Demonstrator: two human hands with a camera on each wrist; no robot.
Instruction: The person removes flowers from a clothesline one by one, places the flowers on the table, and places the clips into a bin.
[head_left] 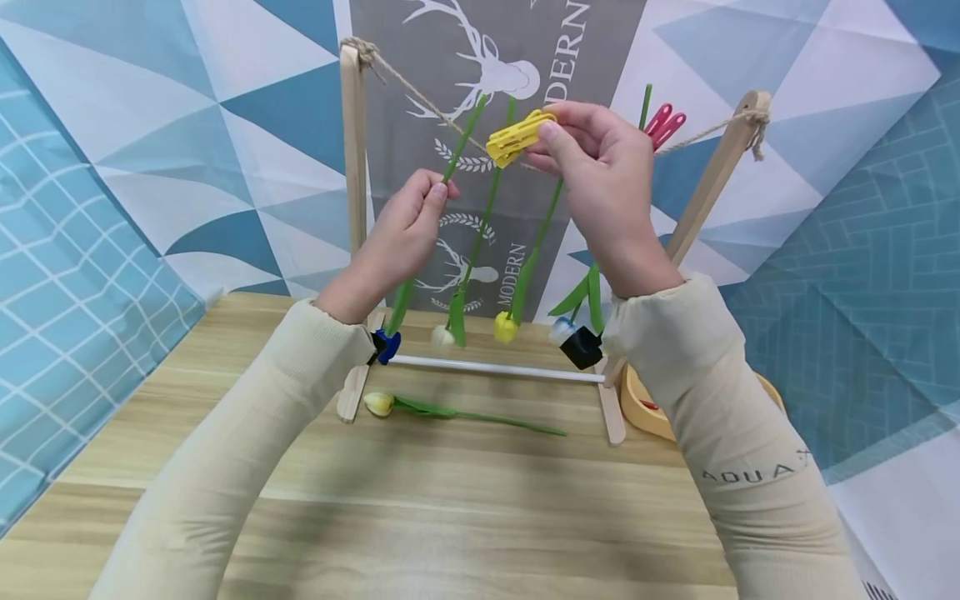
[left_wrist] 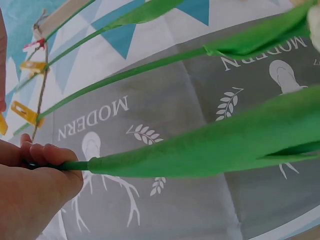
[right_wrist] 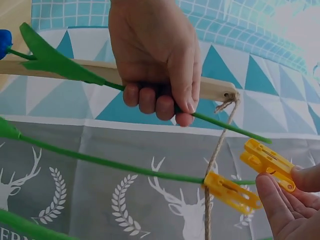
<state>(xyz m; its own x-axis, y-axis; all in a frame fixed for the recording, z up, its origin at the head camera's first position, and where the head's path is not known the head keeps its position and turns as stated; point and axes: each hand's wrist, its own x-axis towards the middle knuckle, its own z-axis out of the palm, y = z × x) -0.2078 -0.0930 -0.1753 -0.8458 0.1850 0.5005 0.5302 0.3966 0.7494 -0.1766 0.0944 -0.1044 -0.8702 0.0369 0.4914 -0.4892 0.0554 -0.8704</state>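
Observation:
My left hand (head_left: 408,221) grips the green stem of a blue artificial tulip (head_left: 387,346), its bloom hanging downward. The stem's upper end (right_wrist: 235,131) sticks out past the thumb, near the twine (right_wrist: 220,142). Between thumb and fingers my right hand (head_left: 600,167) pinches a yellow clothespin (right_wrist: 270,162) close to that stem end. Just beside it, another yellow clothespin (right_wrist: 232,192) fastens a white tulip (head_left: 442,336) to the twine. A yellow tulip (head_left: 505,327) and a light blue tulip (head_left: 562,331) hang farther right, partly hidden by my right hand and wrist.
Twine runs between two wooden posts (head_left: 352,142), joined low down by a white rod (head_left: 495,368). Pink-red clothespins (head_left: 663,125) sit on its right part. A pale yellow tulip (head_left: 378,404) lies on the wooden table (head_left: 420,517). Behind my right sleeve stands a yellowish container (head_left: 633,400).

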